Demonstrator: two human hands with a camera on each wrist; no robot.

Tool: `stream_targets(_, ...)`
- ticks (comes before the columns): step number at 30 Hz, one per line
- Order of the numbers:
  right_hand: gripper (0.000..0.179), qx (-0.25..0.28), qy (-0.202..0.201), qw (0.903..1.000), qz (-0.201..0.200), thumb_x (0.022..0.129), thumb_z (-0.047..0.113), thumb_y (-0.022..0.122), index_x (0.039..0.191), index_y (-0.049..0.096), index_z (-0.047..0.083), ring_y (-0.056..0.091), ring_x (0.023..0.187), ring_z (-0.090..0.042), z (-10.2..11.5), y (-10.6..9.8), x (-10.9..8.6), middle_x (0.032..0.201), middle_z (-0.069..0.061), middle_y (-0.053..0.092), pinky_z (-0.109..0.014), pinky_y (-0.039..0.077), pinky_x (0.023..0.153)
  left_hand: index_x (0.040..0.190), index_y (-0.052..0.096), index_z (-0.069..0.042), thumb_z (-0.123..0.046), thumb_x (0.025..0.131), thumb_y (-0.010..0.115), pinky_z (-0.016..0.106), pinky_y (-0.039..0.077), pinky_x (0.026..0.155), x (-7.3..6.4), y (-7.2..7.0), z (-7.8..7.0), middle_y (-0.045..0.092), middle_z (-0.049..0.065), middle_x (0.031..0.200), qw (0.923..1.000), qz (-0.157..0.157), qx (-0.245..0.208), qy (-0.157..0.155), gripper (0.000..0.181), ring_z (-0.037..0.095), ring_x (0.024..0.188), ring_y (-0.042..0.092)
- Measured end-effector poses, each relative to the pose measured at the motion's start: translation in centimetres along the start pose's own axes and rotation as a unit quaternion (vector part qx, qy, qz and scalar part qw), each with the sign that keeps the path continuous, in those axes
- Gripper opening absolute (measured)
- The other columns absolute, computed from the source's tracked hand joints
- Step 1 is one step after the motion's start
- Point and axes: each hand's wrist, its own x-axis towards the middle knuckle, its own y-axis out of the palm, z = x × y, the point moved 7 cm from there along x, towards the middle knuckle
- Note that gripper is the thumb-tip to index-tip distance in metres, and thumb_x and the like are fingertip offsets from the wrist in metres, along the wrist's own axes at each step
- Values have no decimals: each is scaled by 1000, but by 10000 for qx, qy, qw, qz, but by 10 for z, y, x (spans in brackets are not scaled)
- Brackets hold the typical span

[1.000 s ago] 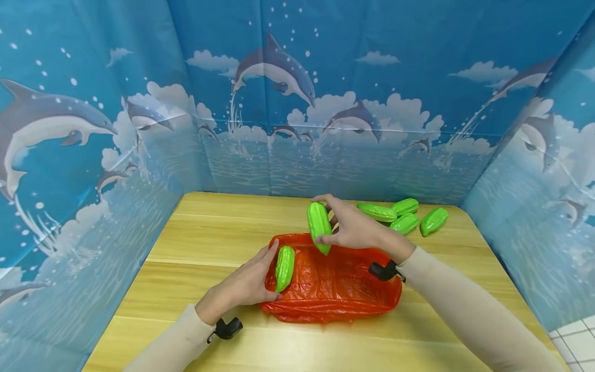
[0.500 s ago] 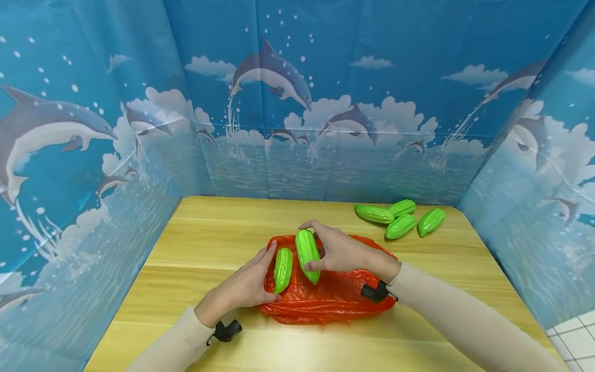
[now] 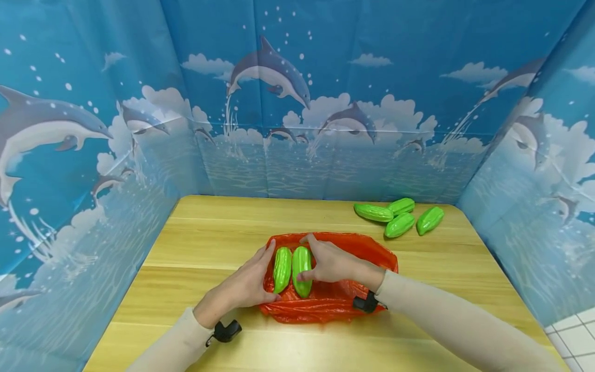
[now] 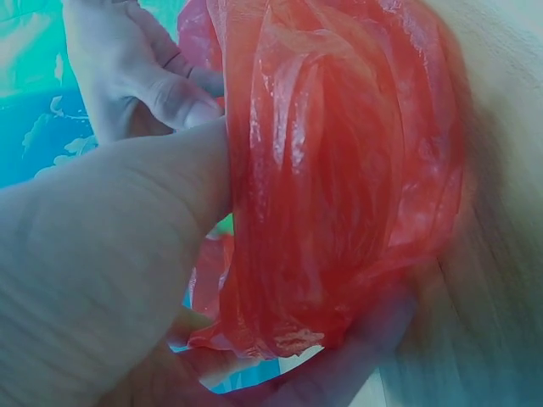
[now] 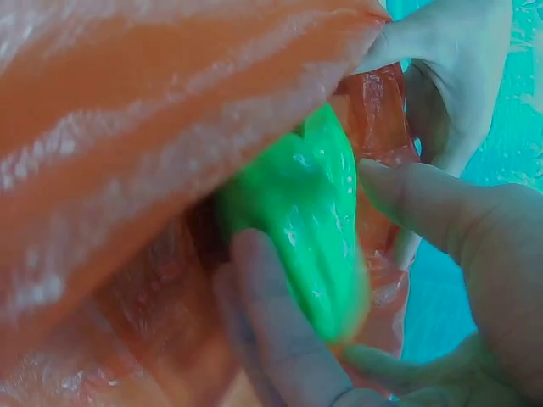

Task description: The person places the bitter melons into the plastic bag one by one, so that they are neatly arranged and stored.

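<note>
2 green gourds (image 3: 302,268) in red bag (image 3: 321,313)

Bright, even light filled the head view, leaving a pale glare on the wooden table (image 3: 307,343) at the near side of the red bag (image 3: 321,310). Small highlights ran along the bag's creases. Wide-angle stretch showed in the curtain (image 3: 297,170) to either side of the bag. The left wrist view was hazy and bluish, with soft shadow beside the bag and blurred fingers (image 4: 356,356) at its lower edge. A cyan cast tinted the right wrist view, where the green gourd (image 5: 297,212) within the bag looked smeared.
</note>
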Motion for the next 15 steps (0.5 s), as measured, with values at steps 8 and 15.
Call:
stream_targets(8, 99, -472, 232, 9986, -45, 101, 45, 94, 175, 43, 3, 76, 114, -22, -4, 2, -5, 136, -14, 79, -52, 65, 111, 188, 11, -6, -28, 91, 103, 60, 45, 138, -1, 0, 0, 19, 25, 195, 10000, 14, 11, -19, 136, 47, 176, 37)
stream_targets(15, 73, -516, 39, 9983, -280, 105, 38, 91, 161, 59, 4, 70, 90, -17, 0, -13, -11, 125, -12, 78, -42, 64, 88, 189, 11, -8, -27, 91, 103, 61, 47, 137, -1, 1, 1, 20, 25, 194, 10000, 22, -25, -38, 136, 48, 175, 40)
